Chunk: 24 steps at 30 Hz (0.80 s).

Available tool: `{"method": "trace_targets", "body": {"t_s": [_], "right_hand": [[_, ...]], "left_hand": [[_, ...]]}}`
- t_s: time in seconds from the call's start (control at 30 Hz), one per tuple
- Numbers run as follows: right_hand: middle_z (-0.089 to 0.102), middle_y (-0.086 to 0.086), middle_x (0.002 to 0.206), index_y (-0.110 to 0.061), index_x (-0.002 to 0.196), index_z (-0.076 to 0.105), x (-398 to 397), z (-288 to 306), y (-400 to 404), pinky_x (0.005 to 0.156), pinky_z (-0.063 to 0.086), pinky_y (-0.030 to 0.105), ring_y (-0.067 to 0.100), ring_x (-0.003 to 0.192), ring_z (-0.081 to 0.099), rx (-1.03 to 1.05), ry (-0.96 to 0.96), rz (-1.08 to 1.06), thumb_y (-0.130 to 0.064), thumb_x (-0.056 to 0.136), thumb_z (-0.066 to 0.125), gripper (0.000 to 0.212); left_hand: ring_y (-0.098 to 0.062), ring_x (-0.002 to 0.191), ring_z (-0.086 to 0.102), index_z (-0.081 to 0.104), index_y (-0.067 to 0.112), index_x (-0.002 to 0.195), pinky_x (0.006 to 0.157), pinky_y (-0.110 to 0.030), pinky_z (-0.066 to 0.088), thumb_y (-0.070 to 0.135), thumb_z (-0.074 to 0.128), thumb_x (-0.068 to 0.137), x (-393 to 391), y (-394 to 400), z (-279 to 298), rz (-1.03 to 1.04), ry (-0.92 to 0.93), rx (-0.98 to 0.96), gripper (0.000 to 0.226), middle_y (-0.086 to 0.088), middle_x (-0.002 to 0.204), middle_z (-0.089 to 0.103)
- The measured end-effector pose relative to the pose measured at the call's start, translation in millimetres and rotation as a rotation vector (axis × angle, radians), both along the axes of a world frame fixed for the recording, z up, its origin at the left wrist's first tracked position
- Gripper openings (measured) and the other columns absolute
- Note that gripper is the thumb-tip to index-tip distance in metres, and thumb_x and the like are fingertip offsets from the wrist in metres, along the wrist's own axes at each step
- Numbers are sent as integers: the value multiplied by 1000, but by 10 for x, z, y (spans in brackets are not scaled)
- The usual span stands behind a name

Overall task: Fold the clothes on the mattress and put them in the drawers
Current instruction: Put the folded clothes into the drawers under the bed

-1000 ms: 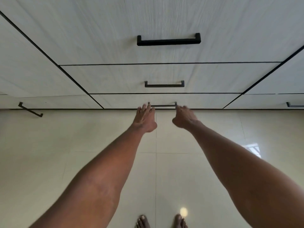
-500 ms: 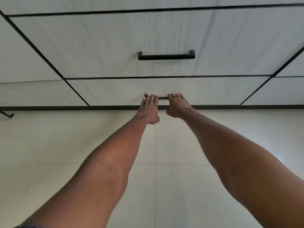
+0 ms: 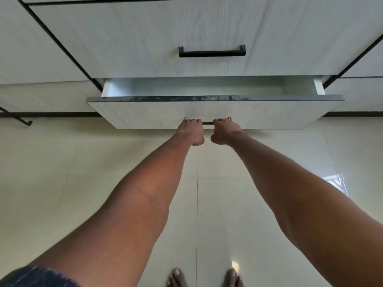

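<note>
Glossy cream floor tiles (image 3: 62,162) filled the lower part of the view, meeting a bank of pale wood-grain cabinet fronts with dark seams. Both bare arms reached forward and down to the bottom drawer (image 3: 145,114), which stood pulled partway out of the cabinet. Its front panel hung just beyond the fingers, and its pale interior showed as a narrow band above and behind them; no clothes could be seen in the part of the drawer that showed.

The left hand (image 3: 191,131) had its fingers curled over the left part of the drawer handle (image 3: 207,123), gripping it. The right hand (image 3: 224,131) gripped the right part of the same handle, fingers wrapped over it, with only a short dark stretch of bar showing between the two hands. The hands sat close side by side without touching.

Directly above the fingers, the next drawer (image 3: 124,38) was closed, its black bar handle (image 3: 212,52) well above the hands. Far to the left of the fingers another black handle (image 3: 17,119) stuck out from a neighbouring front. Near the bottom edge, behind the hands, the person's bare toes (image 3: 178,278) rested on the tiles, and a scrap of dark blue cloth (image 3: 35,276) showed at the lower left corner.
</note>
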State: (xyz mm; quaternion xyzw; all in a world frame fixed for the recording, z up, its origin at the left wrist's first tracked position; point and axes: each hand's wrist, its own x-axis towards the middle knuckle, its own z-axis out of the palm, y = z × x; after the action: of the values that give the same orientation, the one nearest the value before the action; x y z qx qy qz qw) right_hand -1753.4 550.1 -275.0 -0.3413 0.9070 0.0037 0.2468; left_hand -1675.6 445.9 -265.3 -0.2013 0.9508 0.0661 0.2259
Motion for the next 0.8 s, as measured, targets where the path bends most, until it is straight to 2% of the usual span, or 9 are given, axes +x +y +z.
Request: {"method": "trace_targets", "body": {"t_s": [0.1, 0.17, 0.23, 0.3, 0.37, 0.43, 0.5, 0.8], "right_hand": [[53, 12, 137, -7, 136, 45, 417, 47, 255, 109, 37, 41, 31, 132, 43, 81, -46, 37, -20, 86, 54, 52], [50, 13, 140, -6, 139, 42, 707, 72, 449, 114, 32, 41, 30, 133, 43, 133, -86, 62, -22, 85, 55, 57], [45, 13, 144, -5, 142, 37, 992, 90, 662, 115, 33, 41, 30, 135, 40, 160, -146, 77, -25, 85, 56, 63], [35, 13, 152, -4, 149, 27, 1277, 86, 882, 120, 24, 40, 30, 142, 30, 177, -197, 90, -27, 86, 56, 73], [15, 14, 162, -3, 154, 10, 1553, 76, 1086, 124, 8, 39, 29, 150, 12, 221, -246, 114, -28, 88, 54, 84], [-5, 14, 164, -3, 156, -5, 1799, 59, 1260, 124, -1, 40, 29, 152, -6, 268, -295, 128, -28, 91, 51, 89], [-13, 13, 163, -4, 155, -11, 1952, 59, 1376, 123, -3, 39, 28, 151, -13, 290, -323, 127, -28, 93, 49, 89], [-15, 11, 164, -5, 155, -12, 2071, 80, 1464, 123, -5, 39, 27, 151, -15, 302, -356, 138, -26, 92, 47, 88]], "left_hand": [[-33, 128, 49, 45, 3, 137, 103, -38, 41, 14, 54, 91, 361, 265, 145, 13, -83, 27, 48, -16, 136, 54], [-32, 127, 50, 43, 2, 139, 103, -38, 41, 17, 56, 91, 632, 457, 173, -8, -144, 65, 52, -17, 139, 52], [-31, 136, 40, 32, 0, 146, 113, -39, 31, 20, 57, 89, 953, 654, 133, -37, -193, 91, 65, -19, 148, 40], [-32, 148, 18, 11, -1, 153, 122, -40, 14, 21, 56, 90, 1311, 869, 76, -28, -254, 122, 80, -20, 160, 17], [-29, 151, -9, -11, 2, 154, 122, -40, -4, 18, 51, 93, 1656, 1084, 33, -9, -339, 148, 88, -16, 163, -12], [-28, 148, -21, -21, 4, 151, 118, -40, -12, 17, 49, 94, 1918, 1277, 6, 8, -399, 146, 91, -14, 160, -25], [-27, 148, -23, -22, 4, 150, 117, -39, -14, 20, 50, 94, 2059, 1407, -4, 24, -415, 138, 93, -13, 159, -27], [-27, 149, -21, -20, 4, 151, 121, -40, -9, 18, 48, 94, 2137, 1471, 34, 29, -456, 191, 90, -12, 160, -25]]}}
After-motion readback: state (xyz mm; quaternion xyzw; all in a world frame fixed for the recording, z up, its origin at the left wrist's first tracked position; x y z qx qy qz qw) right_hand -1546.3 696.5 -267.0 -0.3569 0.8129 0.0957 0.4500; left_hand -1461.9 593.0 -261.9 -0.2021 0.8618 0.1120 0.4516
